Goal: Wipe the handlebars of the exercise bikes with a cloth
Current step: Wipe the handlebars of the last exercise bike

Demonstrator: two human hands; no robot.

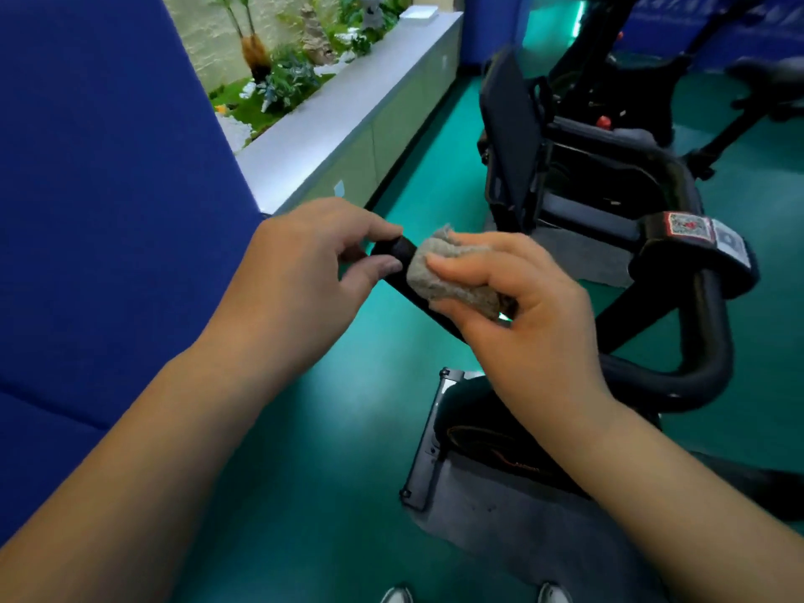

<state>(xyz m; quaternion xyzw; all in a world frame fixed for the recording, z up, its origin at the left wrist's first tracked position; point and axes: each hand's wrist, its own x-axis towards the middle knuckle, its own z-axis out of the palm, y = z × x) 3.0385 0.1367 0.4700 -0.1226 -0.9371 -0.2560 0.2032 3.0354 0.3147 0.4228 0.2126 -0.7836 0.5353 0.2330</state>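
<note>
The grey cloth (452,276) is bunched around the near-left end of a black handlebar (398,250), near the middle of the view. The right hand (530,306) has its grip clamped on the cloth — thumb across the top, fingers curled beneath — pressing it onto the bar. The left hand (304,263) pinches the bare tip of the same bar just left of the cloth, thumb and fingertips together on it. From there the bar runs right and curves into the black frame of the exercise bike (705,324), where a strap with a red-and-white label (691,226) wraps the stem. Below the hands lies the bike's dark base (439,446) on a grey mat, over a teal floor (304,472). A second bike (578,137) stands farther off on the right. A blue padded wall (95,189) fills the left — beyond it, a grey ledge (348,106) edges a planter of green plants (287,76).
</note>
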